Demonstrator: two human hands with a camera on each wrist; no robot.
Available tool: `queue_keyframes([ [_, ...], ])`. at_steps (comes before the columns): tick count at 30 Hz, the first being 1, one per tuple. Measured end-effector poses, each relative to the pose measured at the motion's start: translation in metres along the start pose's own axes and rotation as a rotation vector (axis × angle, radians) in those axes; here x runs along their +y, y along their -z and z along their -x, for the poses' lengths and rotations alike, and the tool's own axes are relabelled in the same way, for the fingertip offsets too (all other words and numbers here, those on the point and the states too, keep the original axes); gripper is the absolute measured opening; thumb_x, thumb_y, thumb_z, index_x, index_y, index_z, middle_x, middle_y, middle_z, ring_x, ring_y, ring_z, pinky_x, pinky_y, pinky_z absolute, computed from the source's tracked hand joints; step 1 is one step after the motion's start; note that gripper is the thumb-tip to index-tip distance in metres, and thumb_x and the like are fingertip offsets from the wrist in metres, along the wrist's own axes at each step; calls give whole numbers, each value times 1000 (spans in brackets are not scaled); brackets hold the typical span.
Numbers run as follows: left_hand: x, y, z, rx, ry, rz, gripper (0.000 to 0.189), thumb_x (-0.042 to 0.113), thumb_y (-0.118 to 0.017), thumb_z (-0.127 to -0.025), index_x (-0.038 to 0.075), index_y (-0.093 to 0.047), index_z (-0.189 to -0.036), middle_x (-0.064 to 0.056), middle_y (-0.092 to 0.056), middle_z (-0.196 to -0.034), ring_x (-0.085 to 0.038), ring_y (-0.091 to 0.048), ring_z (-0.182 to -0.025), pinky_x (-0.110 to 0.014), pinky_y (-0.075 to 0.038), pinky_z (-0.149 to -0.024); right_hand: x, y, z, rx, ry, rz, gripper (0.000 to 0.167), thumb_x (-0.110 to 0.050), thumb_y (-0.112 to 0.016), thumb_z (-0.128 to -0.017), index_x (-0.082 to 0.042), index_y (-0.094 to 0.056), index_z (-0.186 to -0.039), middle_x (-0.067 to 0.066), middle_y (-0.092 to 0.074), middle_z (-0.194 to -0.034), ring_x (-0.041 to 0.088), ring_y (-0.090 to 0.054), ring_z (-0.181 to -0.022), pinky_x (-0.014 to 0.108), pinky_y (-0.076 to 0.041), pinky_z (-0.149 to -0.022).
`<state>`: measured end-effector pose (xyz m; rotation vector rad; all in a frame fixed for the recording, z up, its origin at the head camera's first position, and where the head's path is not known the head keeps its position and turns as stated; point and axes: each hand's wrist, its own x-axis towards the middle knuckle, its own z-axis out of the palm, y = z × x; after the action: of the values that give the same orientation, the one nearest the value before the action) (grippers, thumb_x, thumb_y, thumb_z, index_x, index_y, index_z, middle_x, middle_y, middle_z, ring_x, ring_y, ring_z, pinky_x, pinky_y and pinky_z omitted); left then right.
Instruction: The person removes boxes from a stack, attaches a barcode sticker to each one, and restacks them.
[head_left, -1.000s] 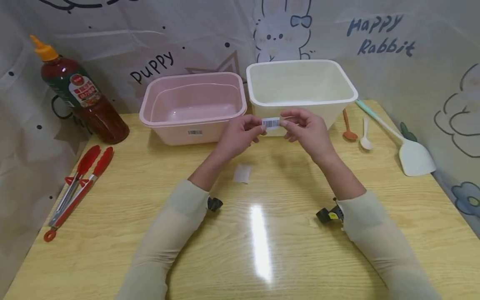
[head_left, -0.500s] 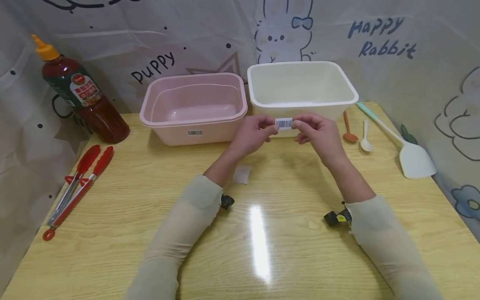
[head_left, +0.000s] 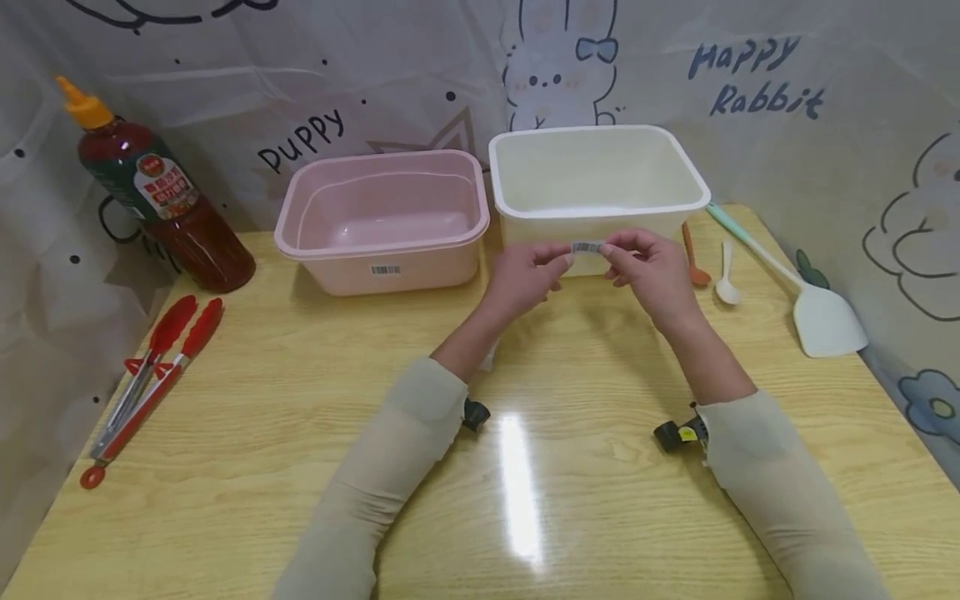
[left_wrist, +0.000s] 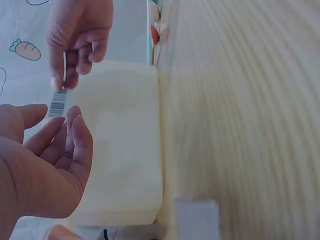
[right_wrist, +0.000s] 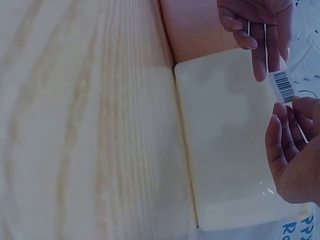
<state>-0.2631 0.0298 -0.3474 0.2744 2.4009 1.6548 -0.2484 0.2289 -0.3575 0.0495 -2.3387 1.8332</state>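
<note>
Clearly, I see the left hand (head_left: 521,279) and right hand (head_left: 662,279) pinching the barcode label (head_left: 587,247); the cream bin (head_left: 547,228) stands far behind.

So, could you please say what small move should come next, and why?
Probably ease the small white barcode label toward the cream plastic bin's wall: both hands hold the label's ends before it, and the pink plastic bin already bears one.

Arms (head_left: 397,458) outstretched, left fingers (head_left: 551,250) and right fingers (head_left: 628,240) pinched, close together.
</note>
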Motion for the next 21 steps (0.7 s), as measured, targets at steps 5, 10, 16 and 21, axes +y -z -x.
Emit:
queue_keyframes([
  [5, 0, -7, 3, -16, 43, 88, 35, 32, -62, -101, 19, -68, -134, -6, -71, -126, -19, -73, -85, -23, -58, -65, 3, 4, -3, 8, -14, 40, 20, -24, -71, -96, -5, -71, -103, -13, -66, -83, 4, -66, -67, 19, -55, -61],
  [10, 0, -11, 4, 2, 64, 124, 40, 31, -60, -103, 24, -61, -142, -4, -65, -139, -16, -72, -85, -24, -59, -67, 6, 10, -7, -4, -33, 59, 20, -25, -69, -98, -6, -69, -103, -14, -66, -83, 3, -65, -66, 18, -55, -61],
  [16, 0, -19, 4, 6, 46, 109, 43, 28, -59, -103, 27, -56, -146, 5, -62, -144, -14, -71, -86, -24, -59, -67, 10, 15, -9, -24, -44, 108, 21, -24, -68, -98, -4, -68, -103, -12, -67, -83, 1, -64, -66, 18, -55, -62],
  [21, 1, -27, 3, 17, 39, 103, 47, 28, -60, -103, 27, -53, -148, 7, -58, -148, -14, -72, -87, -23, -58, -66, 14, 18, -13, -49, -38, 140, 22, -24, -66, -100, -2, -67, -105, -12, -67, -84, 1, -64, -66, 18, -56, -63],
])
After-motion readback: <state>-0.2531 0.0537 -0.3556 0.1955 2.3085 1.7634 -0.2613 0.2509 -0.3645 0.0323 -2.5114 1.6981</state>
